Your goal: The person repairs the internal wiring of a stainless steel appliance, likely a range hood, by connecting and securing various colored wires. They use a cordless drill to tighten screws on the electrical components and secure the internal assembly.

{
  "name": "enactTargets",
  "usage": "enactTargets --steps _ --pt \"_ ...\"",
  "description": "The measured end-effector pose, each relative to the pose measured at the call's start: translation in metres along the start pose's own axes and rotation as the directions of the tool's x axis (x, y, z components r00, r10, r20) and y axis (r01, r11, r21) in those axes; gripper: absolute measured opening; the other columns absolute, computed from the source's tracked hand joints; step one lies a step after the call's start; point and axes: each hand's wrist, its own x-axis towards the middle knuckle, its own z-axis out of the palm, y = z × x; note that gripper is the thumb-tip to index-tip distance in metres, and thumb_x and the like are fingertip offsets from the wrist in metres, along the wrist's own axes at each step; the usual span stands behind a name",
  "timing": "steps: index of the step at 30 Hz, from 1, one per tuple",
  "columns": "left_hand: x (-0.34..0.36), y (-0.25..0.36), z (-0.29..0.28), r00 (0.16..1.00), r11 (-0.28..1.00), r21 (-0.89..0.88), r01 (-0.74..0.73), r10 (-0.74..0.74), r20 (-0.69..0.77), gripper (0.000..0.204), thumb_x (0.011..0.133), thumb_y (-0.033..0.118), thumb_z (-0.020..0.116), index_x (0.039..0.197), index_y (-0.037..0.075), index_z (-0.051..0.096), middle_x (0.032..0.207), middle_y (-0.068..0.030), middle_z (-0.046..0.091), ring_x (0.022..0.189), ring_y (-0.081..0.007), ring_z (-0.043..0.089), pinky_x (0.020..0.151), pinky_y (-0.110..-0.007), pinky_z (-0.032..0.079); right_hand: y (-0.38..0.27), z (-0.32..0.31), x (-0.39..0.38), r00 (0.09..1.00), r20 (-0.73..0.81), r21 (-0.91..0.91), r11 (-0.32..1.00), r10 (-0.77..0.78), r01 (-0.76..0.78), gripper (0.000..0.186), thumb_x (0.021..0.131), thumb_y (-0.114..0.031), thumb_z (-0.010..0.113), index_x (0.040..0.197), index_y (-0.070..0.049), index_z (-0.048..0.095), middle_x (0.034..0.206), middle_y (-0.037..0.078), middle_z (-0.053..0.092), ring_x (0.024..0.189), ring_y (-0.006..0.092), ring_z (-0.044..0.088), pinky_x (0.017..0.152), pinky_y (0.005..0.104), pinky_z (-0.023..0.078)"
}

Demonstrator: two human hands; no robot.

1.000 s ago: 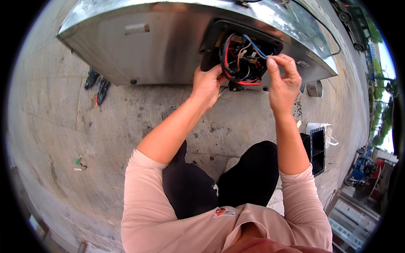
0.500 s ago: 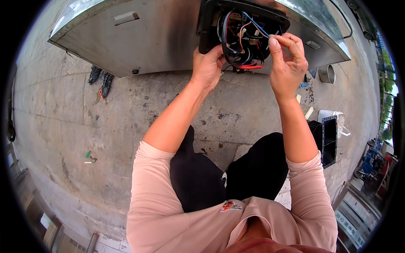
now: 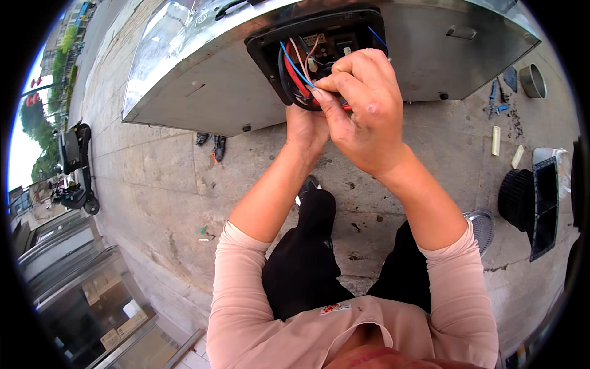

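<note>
My right hand (image 3: 369, 107) pinches a blue wire (image 3: 294, 66) between thumb and forefinger, at the lower edge of an open black control box (image 3: 257, 54). Inside are pinkish wires (image 3: 297, 54), a thick red cable (image 3: 289, 56) and a circuit board. Just below the box is my left hand (image 3: 305, 128), touching or close to its lower edge; the right hand and the wires hide its fingers. The box is set into the side of a large sheet-metal cabinet (image 3: 196, 89).
On the concrete to the right lie blue-handled pliers (image 3: 492, 97), a metal cylinder (image 3: 533, 81), pale strips (image 3: 496, 140) and a black two-part frame (image 3: 544, 209). Dark gloves (image 3: 218, 149) lie below the cabinet's left part. A scooter (image 3: 77, 166) stands at far left.
My right hand has brought the blue wire left and down across the box, close to my left hand. The view has turned toward the left, bringing the scooter in.
</note>
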Motion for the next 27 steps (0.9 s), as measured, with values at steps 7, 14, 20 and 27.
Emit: enactTargets --steps 7,14,20,27 --pt "0.001 -0.004 -0.009 1.0 0.999 0.047 0.023 -0.024 0.011 0.025 0.098 0.025 0.051 0.115 0.006 0.053 0.109 -0.0089 0.062 0.099 -0.0204 0.063 0.088 -0.039 0.055 0.016 -0.003 -0.019 0.975 -0.091 -0.031 0.978 0.203 -0.206 0.01 0.071 -0.006 0.074 0.08 -0.004 0.068 0.082 0.005 0.06 0.087 0.0254 0.054 0.075 0.0354 0.046" --pt "0.007 -0.002 -0.034 0.993 0.983 0.18 0.022 -0.001 -0.116 0.028 0.102 0.026 0.043 0.118 0.004 0.051 0.109 -0.0129 0.062 0.094 -0.0248 0.065 0.078 -0.043 0.058 -0.006 0.005 -0.038 0.955 -0.084 0.062 0.958 0.286 -0.281 0.007 0.072 -0.008 0.073 0.076 -0.005 0.068 0.081 0.005 0.06 0.087 0.0251 0.055 0.073 0.0355 0.046" --pt "-0.009 -0.008 0.017 0.932 0.973 0.232 0.016 0.07 -0.355 0.029 0.102 0.024 0.043 0.114 -0.001 0.052 0.104 -0.0163 0.062 0.089 -0.0281 0.065 0.074 -0.044 0.058 -0.023 -0.017 -0.041 0.984 -0.008 -0.072 0.982 0.177 -0.177 0.006 0.072 -0.012 0.07 0.073 -0.007 0.067 0.078 0.003 0.06 0.088 0.0244 0.056 0.08 0.0388 0.039" --pt "0.01 -0.002 -0.041 0.971 0.999 0.03 0.017 -0.01 -0.238 0.031 0.101 0.023 0.045 0.112 -0.004 0.053 0.101 -0.0155 0.063 0.086 -0.0326 0.065 0.071 -0.049 0.058 -0.034 -0.01 -0.055 0.897 0.143 0.056 0.901 0.419 -0.43 0.012 0.078 -0.015 0.067 0.08 -0.004 0.07 0.078 0.009 0.065 0.082 0.0291 0.06 0.078 0.0389 0.046"
